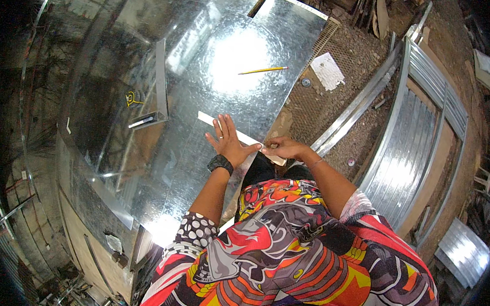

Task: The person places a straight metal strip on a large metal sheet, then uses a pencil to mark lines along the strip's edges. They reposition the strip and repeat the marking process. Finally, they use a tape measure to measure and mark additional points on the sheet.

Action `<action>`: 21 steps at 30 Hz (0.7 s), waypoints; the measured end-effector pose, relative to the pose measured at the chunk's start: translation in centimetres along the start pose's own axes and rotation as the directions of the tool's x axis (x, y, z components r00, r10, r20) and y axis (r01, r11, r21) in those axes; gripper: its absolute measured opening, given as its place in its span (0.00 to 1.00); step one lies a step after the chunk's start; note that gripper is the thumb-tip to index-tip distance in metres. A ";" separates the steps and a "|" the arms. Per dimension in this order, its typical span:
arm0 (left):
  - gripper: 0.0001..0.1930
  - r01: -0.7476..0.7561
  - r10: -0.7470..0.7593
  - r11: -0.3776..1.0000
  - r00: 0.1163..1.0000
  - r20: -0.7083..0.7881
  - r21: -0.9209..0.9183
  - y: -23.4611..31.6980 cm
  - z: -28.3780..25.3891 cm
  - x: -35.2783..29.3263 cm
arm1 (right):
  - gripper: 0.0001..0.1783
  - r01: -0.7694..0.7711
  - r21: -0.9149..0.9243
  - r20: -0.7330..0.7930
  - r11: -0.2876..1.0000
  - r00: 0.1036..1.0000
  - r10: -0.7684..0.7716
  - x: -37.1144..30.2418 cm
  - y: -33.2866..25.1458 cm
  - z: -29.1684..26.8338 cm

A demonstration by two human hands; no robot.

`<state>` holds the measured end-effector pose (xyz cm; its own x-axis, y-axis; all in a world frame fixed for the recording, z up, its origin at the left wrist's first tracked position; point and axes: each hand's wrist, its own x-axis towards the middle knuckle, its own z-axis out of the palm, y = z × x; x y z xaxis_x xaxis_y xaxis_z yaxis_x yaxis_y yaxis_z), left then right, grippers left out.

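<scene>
A narrow pale strip (205, 118) lies across a shiny metal sheet (193, 155) and runs to its near right edge. My left hand (231, 147) is spread flat on the strip and sheet, thumb stretched toward the right hand; a dark watch sits on that wrist. Past the sheet's edge, my right hand (286, 148) is closed, fingertips pinched on the strip's near end; its lower fingers are partly hidden. Farther off on the sheet lies a yellow pencil (262, 70). To the left is an angled metal square (161, 82) with a marker-like tool (142, 122) beside it.
A yellow looped item (132, 99) lies left on the sheet. Right of it, a white perforated piece (327, 72) lies above the gravelly ground. Long metal channels (356, 104) and a framed corrugated panel (403, 158) lie farther right.
</scene>
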<state>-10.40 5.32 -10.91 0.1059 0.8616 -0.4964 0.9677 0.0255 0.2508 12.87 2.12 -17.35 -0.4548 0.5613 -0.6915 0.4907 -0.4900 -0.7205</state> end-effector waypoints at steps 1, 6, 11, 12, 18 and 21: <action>0.80 0.000 0.000 1.000 1.000 0.000 -0.001 0.0 0.0 0.0 | 0.35 0.039 -0.035 0.001 0.999 0.999 -0.039 0.3 0.2 -0.1; 0.79 -0.004 0.004 1.000 1.000 0.010 -0.007 -0.1 -0.1 -0.1 | 0.35 0.144 -0.091 0.016 0.985 0.990 -0.143 0.9 0.0 0.2; 0.79 0.000 0.000 1.000 1.000 0.019 -0.001 -0.1 -0.2 -0.2 | 0.33 0.091 -0.014 0.067 0.996 0.994 -0.090 1.3 0.5 0.1; 0.79 0.002 -0.002 1.000 1.000 0.019 0.002 -0.3 -0.1 -0.3 | 0.33 0.067 0.019 0.098 0.998 0.993 -0.069 1.1 0.0 0.1; 0.79 -0.014 0.014 1.000 1.000 0.018 0.020 -0.1 0.1 -0.2 | 0.28 -0.043 0.214 0.034 0.976 0.999 0.037 2.1 1.9 1.6; 0.79 0.000 -0.001 1.000 0.999 0.034 0.024 -0.1 -0.2 -0.5 | 0.26 -0.003 0.148 0.034 0.989 0.999 -0.002 1.7 1.2 1.5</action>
<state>-10.62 4.93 -10.55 0.1127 0.8437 -0.5249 0.9729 0.0136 0.2306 11.59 1.48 -19.46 -0.4812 0.5394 -0.6910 0.3765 -0.5847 -0.7186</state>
